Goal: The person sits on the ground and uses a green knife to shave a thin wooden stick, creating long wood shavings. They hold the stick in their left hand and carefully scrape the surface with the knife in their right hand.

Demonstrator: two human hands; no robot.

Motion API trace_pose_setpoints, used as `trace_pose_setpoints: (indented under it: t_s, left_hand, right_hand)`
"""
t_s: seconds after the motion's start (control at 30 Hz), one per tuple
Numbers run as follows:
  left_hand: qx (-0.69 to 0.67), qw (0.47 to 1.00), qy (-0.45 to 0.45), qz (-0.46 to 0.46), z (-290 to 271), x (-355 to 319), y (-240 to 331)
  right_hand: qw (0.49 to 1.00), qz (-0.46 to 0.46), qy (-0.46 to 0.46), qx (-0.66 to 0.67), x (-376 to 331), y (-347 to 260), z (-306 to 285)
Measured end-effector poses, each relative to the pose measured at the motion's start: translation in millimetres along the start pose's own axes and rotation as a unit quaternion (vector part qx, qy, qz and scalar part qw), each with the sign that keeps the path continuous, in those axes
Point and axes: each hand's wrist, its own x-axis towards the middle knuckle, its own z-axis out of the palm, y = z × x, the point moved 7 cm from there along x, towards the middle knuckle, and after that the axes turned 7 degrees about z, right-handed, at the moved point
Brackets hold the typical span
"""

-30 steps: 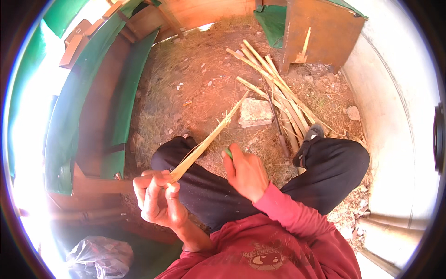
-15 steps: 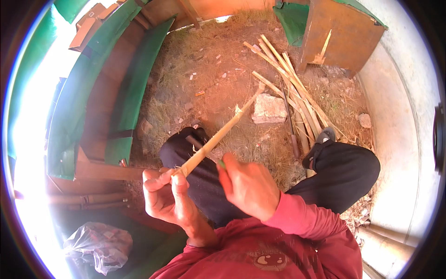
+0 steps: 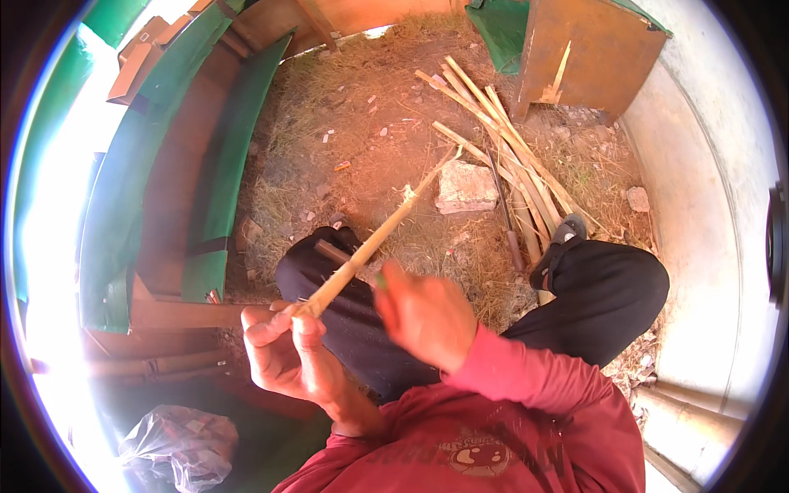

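The left hand [image 3: 283,353] is raised before the chest, its fingers [image 3: 271,324] curled shut around the near end of a thin bamboo strip [image 3: 374,242]. The right hand [image 3: 423,316], motion-blurred, sits just right of those fingers, closed in a fist; a red sleeve covers its forearm

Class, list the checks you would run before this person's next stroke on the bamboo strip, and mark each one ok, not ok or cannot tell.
1. Left hand grips the strip firmly: ok, fingers closed round its near end.
2. Strip points away from the body: ok, it angles out over the knees.
3. Tool in the right hand: cannot tell, hand blurred, only a green bit shows.
4. Right hand beside the strip: ok.
5. Stone clear of the strip's tip: ok, apart.
6. Bamboo pile out of the way: ok, lying beyond the stone.
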Motion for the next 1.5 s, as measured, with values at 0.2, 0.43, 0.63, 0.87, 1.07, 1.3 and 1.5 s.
trace_pose_setpoints:
  t_s: [0.2, 0.43, 0.63, 0.87, 1.07, 1.3, 1.5]
  left_hand:
    - [-0.008, 0.998, 0.04, -0.048, -9.6, -2.9, -5.6]
    - [-0.004, 0.998, 0.027, -0.055, 0.0, -0.8, -6.9]
    - [-0.049, 0.997, 0.029, -0.049, 1.7, -5.8, -6.8]
    - [-0.032, 0.999, 0.002, -0.041, 2.0, -1.4, -5.0]
    - [0.034, 0.999, 0.025, -0.019, -4.3, 6.7, -16.9]
    - [0.079, 0.99, 0.093, -0.073, 4.9, 12.2, -28.6]
    - [0.052, 0.996, 0.045, -0.058, 19.8, 7.9, -22.2]
  right_hand:
    - [0.996, 0.054, -0.006, -0.073, 12.9, 31.5, 6.5]
    - [0.985, 0.088, 0.052, -0.138, 21.8, 68.0, 9.6]
    - [0.999, -0.026, 0.013, -0.029, 10.6, 12.5, 1.4]
    - [0.98, 0.158, -0.062, -0.103, 27.2, 112.2, 15.1]
    - [0.995, -0.091, -0.001, 0.045, 20.2, 23.9, -16.8]
    - [0.968, -0.119, -0.198, -0.102, 20.3, -3.3, -35.5]
    - [0.946, -0.027, -0.251, -0.202, 47.2, 52.9, -26.4]
